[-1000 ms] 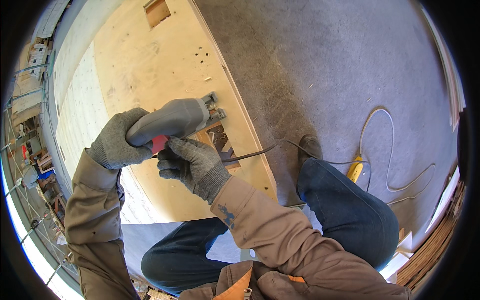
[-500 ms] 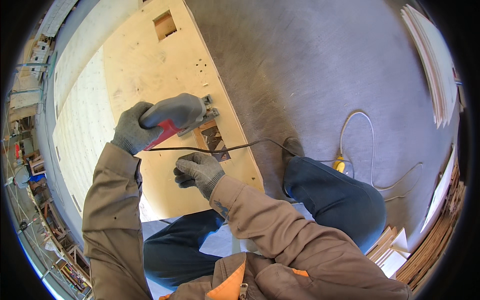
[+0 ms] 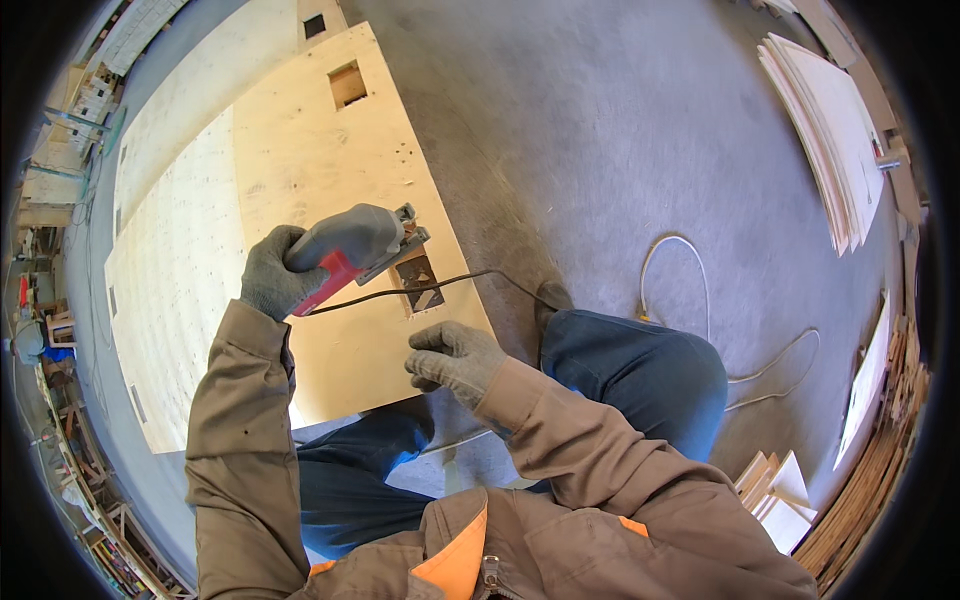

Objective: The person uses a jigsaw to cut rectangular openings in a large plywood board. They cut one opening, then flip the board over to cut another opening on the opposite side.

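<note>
My left hand (image 3: 272, 277), in a grey work glove, grips a grey-and-red jigsaw (image 3: 352, 240) by its rear handle. The tool's metal base lies at the upper edge of a rectangular cutout (image 3: 420, 282) in a plywood sheet (image 3: 300, 150). Its blade is hidden. From the handle a dark cord (image 3: 450, 283) runs right, across the cutout. Just past the sheet's near right corner is my right hand (image 3: 458, 362), also gloved, its fingers loosely curled with a gap between them. Nothing shows in it.
Another square cutout (image 3: 347, 85) lies farther up the sheet. On the floor to the right, a pale cable (image 3: 700, 270) loops near my knee. Stacked white panels (image 3: 825, 140) stand at the far right; wood offcuts (image 3: 780, 495) lie at the lower right.
My right hand has moved right and slightly nearer, off the plywood. The jigsaw remains in my left hand near the cutout, its body slightly lower. The view has shifted.
</note>
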The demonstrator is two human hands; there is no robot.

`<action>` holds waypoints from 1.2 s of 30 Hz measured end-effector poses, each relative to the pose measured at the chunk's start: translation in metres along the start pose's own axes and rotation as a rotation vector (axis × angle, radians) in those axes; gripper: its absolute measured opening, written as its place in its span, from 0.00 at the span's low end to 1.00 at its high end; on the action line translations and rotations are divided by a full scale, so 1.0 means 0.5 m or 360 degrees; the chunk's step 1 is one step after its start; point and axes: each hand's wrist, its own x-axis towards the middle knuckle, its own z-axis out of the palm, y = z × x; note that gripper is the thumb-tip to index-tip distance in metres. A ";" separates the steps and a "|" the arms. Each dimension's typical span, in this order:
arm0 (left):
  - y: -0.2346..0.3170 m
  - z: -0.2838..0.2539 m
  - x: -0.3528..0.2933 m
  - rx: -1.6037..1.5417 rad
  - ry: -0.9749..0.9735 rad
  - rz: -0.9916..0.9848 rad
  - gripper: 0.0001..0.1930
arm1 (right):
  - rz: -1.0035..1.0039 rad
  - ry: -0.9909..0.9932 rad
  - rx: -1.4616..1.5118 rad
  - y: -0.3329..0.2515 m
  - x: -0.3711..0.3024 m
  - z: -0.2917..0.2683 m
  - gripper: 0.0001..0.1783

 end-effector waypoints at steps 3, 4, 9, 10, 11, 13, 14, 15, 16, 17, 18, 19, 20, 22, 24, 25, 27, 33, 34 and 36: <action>0.027 -0.024 -0.084 -0.0114 0.0169 -0.0062 0.25 | -0.0073 -0.0030 -0.0123 0.025 -0.049 -0.002 0.25; 0.033 -0.034 -0.118 -0.0252 0.0264 -0.0078 0.25 | -0.0130 -0.0031 -0.0241 0.037 -0.061 -0.002 0.24; 0.066 -0.055 -0.283 -0.0979 0.0700 -0.0194 0.26 | -0.0448 0.0259 -0.1016 0.070 -0.108 -0.033 0.25; 0.071 -0.058 -0.318 -0.1073 0.0791 -0.0195 0.26 | -0.0466 0.0297 -0.1108 0.070 -0.119 -0.036 0.25; 0.077 -0.062 -0.347 -0.1167 0.0883 -0.0194 0.26 | -0.0485 0.0335 -0.1200 0.070 -0.130 -0.038 0.26; 0.104 -0.061 -0.396 -0.1156 0.1137 -0.0302 0.24 | -0.0480 0.0364 -0.1460 0.077 -0.154 -0.036 0.29; 0.122 -0.065 -0.426 -0.1153 0.1212 -0.0285 0.24 | -0.0549 0.0402 -0.1584 0.087 -0.162 -0.034 0.31; 0.138 -0.068 -0.452 -0.1154 0.1295 -0.0258 0.23 | -0.0632 0.0443 -0.1712 0.091 -0.168 -0.034 0.33; 0.135 -0.076 -0.483 -0.1201 0.1292 -0.0169 0.22 | -0.0759 0.0443 -0.1822 0.101 -0.172 -0.030 0.35; 0.144 -0.078 -0.513 -0.1264 0.1301 -0.0146 0.22 | -0.0887 0.0444 -0.1930 0.114 -0.174 -0.026 0.37; 0.159 -0.075 -0.540 -0.1336 0.1307 -0.0121 0.21 | -0.1014 0.0450 -0.2044 0.125 -0.177 -0.022 0.40; 0.176 -0.071 -0.563 -0.1409 0.1310 -0.0094 0.21 | -0.1069 0.0420 -0.2128 0.135 -0.181 -0.017 0.41; 0.197 -0.062 -0.579 -0.1499 0.1361 -0.0082 0.20 | -0.1124 0.0393 -0.2212 0.144 -0.187 -0.011 0.43; 0.211 -0.060 -0.611 -0.1505 0.1426 -0.0063 0.19 | -0.1213 0.0334 -0.2336 0.156 -0.202 0.012 0.43; 0.211 -0.051 -0.639 -0.1490 0.1445 -0.0054 0.19 | -0.0832 0.0044 -0.2437 0.154 -0.222 0.036 0.41; 0.216 -0.041 -0.649 -0.1540 0.1467 -0.0097 0.18 | -0.0630 -0.0094 -0.2475 0.154 -0.232 0.047 0.40; 0.235 -0.021 -0.655 -0.1738 0.1475 -0.0017 0.18 | -0.0317 -0.0445 -0.2419 0.212 -0.201 0.015 0.38; 0.211 -0.007 -0.694 -0.1758 0.1404 -0.0018 0.18 | -0.0173 -0.0374 -0.2459 0.215 -0.241 0.044 0.37; 0.227 -0.007 -0.695 -0.1805 0.1414 -0.0032 0.17 | -0.0165 -0.0323 -0.2471 0.215 -0.247 0.044 0.37; 0.237 -0.011 -0.696 -0.1826 0.1423 -0.0067 0.17 | -0.0447 0.0052 -0.2417 0.217 -0.222 0.026 0.38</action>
